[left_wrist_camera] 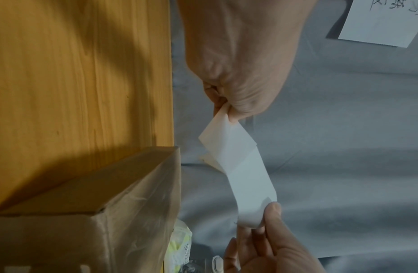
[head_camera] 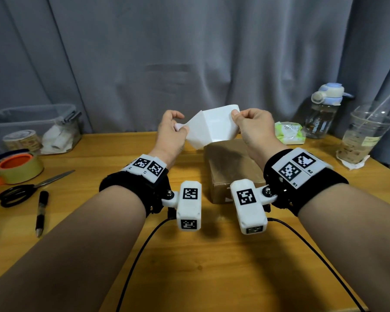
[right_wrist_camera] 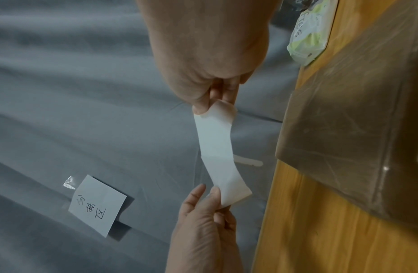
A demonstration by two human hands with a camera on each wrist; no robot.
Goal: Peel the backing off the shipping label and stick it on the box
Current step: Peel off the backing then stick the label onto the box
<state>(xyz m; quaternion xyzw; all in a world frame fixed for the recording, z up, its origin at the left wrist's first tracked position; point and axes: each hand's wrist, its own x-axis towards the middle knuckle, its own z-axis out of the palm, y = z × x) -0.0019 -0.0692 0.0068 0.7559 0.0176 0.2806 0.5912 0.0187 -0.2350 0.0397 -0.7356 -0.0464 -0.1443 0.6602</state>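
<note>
A white shipping label [head_camera: 221,124] is stretched in the air between both hands, above the far end of the brown cardboard box [head_camera: 232,167]. My right hand [head_camera: 235,115] pinches the label's right edge. My left hand [head_camera: 181,128] pinches a thinner, creamier layer [head_camera: 196,131] that bends away from the white sheet at a crease. In the left wrist view the left hand [left_wrist_camera: 226,114] grips that layer and the label [left_wrist_camera: 247,181] runs down to the right hand [left_wrist_camera: 268,218]. The right wrist view has the right hand [right_wrist_camera: 212,109], label [right_wrist_camera: 217,147], left hand [right_wrist_camera: 215,199] and box [right_wrist_camera: 355,129].
On the wooden table [head_camera: 189,266]: a clear bin [head_camera: 32,127], tape rolls [head_camera: 18,167], scissors [head_camera: 20,192] and a pen [head_camera: 42,210] at left; a tissue pack [head_camera: 289,132], bottle [head_camera: 324,113] and cup with straw [head_camera: 365,134] at right. A paper note [right_wrist_camera: 98,205] hangs on the grey curtain.
</note>
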